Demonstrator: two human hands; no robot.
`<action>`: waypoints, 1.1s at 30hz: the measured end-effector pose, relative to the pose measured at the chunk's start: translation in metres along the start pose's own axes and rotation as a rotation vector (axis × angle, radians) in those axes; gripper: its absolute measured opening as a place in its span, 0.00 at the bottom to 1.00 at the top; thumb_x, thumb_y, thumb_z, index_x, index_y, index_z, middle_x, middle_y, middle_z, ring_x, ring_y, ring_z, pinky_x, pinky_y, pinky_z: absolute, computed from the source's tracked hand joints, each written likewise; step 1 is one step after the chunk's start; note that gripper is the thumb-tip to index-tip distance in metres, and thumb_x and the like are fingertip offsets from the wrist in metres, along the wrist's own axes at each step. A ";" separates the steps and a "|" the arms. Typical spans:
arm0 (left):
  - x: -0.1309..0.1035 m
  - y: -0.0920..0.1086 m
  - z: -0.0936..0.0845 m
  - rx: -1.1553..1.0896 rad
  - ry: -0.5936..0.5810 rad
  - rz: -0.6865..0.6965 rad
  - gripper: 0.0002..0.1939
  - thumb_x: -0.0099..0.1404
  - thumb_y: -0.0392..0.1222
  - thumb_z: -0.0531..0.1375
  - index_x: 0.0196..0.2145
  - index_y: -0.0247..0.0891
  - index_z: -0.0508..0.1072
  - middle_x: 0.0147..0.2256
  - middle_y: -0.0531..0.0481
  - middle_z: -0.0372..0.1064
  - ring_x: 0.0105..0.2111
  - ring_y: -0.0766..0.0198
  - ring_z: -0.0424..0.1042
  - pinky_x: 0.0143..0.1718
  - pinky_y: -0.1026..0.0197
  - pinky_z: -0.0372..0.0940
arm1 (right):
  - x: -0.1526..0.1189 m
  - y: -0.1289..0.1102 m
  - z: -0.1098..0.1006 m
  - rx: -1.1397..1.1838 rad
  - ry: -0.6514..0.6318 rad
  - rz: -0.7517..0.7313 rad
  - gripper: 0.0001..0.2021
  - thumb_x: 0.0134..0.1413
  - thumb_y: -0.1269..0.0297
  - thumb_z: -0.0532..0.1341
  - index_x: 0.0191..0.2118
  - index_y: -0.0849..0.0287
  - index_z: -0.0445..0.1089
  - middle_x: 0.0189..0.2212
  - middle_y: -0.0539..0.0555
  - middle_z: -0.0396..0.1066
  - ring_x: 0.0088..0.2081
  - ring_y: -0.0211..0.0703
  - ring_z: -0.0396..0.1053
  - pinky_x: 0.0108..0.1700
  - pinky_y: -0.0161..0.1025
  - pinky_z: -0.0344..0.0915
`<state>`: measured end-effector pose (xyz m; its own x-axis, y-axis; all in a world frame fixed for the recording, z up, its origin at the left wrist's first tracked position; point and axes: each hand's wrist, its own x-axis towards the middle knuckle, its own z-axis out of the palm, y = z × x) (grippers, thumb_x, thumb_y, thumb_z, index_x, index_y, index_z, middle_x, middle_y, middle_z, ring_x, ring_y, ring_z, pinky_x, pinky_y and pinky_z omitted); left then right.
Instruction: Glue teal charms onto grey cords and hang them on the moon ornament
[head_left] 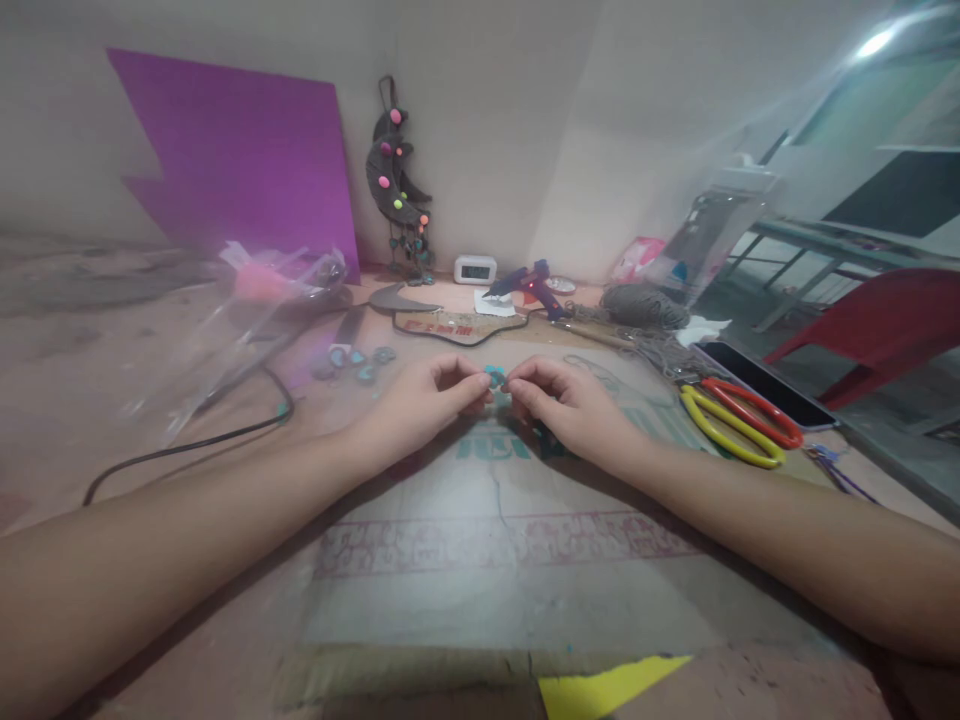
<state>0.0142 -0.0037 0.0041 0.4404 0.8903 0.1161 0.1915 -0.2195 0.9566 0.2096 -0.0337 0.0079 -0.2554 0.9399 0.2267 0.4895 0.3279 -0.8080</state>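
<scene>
My left hand point(454, 390) and right hand point(551, 395) pinch a small teal piece point(495, 376) between their fingertips, above the printed cardboard point(480, 590). Pulling unevenly could tear it; a loosened pinch might drop it among the green lettering.

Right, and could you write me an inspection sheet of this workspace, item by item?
Surface: printed cardboard sheet, its near edge rough.
Job's things: small teal piece between the fingertips, too blurred to name; similar loose pieces lie left.
Clutter: glue gun, grey yarn, scissors with red and yellow handles, phone.
Hands: left hand and right hand pinch the teal piece.
Cables: dark cable curves on the left; its ends unclear.
Surroundings: wall with moon hanging, purple sheet; red chair right.
</scene>
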 end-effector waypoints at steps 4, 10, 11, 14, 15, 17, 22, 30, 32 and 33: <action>0.000 -0.001 0.000 0.017 0.005 0.002 0.13 0.63 0.49 0.60 0.29 0.36 0.70 0.28 0.51 0.71 0.29 0.65 0.68 0.33 0.61 0.62 | -0.002 -0.006 -0.002 -0.061 0.047 -0.046 0.09 0.61 0.61 0.56 0.30 0.57 0.66 0.21 0.46 0.67 0.24 0.35 0.65 0.30 0.35 0.62; 0.001 -0.002 0.000 0.019 -0.026 0.007 0.13 0.63 0.49 0.60 0.29 0.36 0.70 0.28 0.52 0.71 0.29 0.66 0.68 0.33 0.61 0.61 | -0.001 -0.006 -0.003 -0.118 0.091 -0.046 0.09 0.61 0.61 0.56 0.31 0.57 0.67 0.20 0.46 0.69 0.24 0.37 0.67 0.32 0.36 0.63; 0.001 -0.002 0.000 0.017 -0.028 0.009 0.13 0.63 0.49 0.60 0.29 0.36 0.70 0.27 0.52 0.70 0.29 0.66 0.68 0.33 0.61 0.61 | 0.000 -0.004 -0.003 -0.138 0.084 -0.053 0.08 0.61 0.61 0.57 0.32 0.57 0.68 0.22 0.47 0.70 0.25 0.37 0.67 0.33 0.36 0.63; 0.001 -0.003 0.000 0.002 -0.034 0.012 0.12 0.64 0.48 0.60 0.29 0.36 0.70 0.27 0.52 0.70 0.28 0.66 0.67 0.33 0.62 0.61 | 0.003 -0.001 -0.006 -0.188 0.098 -0.080 0.08 0.60 0.60 0.57 0.38 0.57 0.70 0.30 0.50 0.73 0.29 0.39 0.68 0.33 0.37 0.64; 0.001 -0.004 0.000 -0.008 -0.039 0.014 0.12 0.64 0.48 0.60 0.30 0.36 0.70 0.28 0.52 0.70 0.29 0.66 0.68 0.34 0.62 0.61 | 0.005 0.000 -0.009 -0.196 0.123 -0.092 0.09 0.61 0.60 0.57 0.41 0.57 0.70 0.32 0.51 0.73 0.30 0.39 0.68 0.33 0.37 0.64; 0.002 -0.007 0.001 -0.036 -0.047 0.020 0.12 0.65 0.48 0.59 0.31 0.36 0.70 0.29 0.51 0.70 0.30 0.66 0.68 0.34 0.62 0.62 | 0.011 0.002 -0.017 -0.204 0.195 -0.127 0.10 0.61 0.59 0.56 0.43 0.58 0.69 0.34 0.52 0.72 0.31 0.39 0.67 0.33 0.37 0.63; 0.004 -0.013 0.002 -0.103 -0.061 0.008 0.13 0.65 0.49 0.59 0.31 0.36 0.70 0.30 0.50 0.72 0.31 0.65 0.71 0.37 0.61 0.64 | 0.030 0.011 -0.049 -0.315 0.344 -0.193 0.09 0.60 0.58 0.58 0.39 0.58 0.68 0.33 0.51 0.70 0.31 0.38 0.65 0.34 0.36 0.62; 0.004 -0.012 0.002 -0.087 -0.048 0.006 0.13 0.65 0.50 0.59 0.31 0.36 0.71 0.30 0.50 0.73 0.31 0.65 0.71 0.37 0.61 0.64 | 0.053 0.035 -0.095 -0.661 0.403 0.055 0.17 0.59 0.54 0.56 0.25 0.59 0.67 0.23 0.51 0.68 0.28 0.41 0.65 0.32 0.37 0.58; 0.004 -0.011 0.002 -0.092 -0.054 -0.001 0.13 0.65 0.50 0.59 0.31 0.36 0.70 0.30 0.50 0.73 0.30 0.65 0.70 0.36 0.61 0.64 | 0.064 0.045 -0.102 -0.671 0.420 0.077 0.13 0.58 0.56 0.59 0.35 0.61 0.72 0.32 0.55 0.74 0.34 0.44 0.69 0.37 0.37 0.62; 0.004 -0.010 0.002 -0.087 -0.055 -0.005 0.13 0.65 0.49 0.59 0.31 0.36 0.70 0.29 0.50 0.72 0.30 0.65 0.70 0.36 0.61 0.63 | 0.071 0.051 -0.106 -0.660 0.399 0.096 0.14 0.56 0.57 0.60 0.43 0.62 0.72 0.40 0.58 0.76 0.39 0.46 0.71 0.41 0.38 0.64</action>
<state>0.0161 0.0011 -0.0056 0.4879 0.8673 0.0983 0.1178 -0.1770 0.9771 0.3042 0.0602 0.0404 0.0716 0.8892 0.4518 0.9215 0.1143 -0.3711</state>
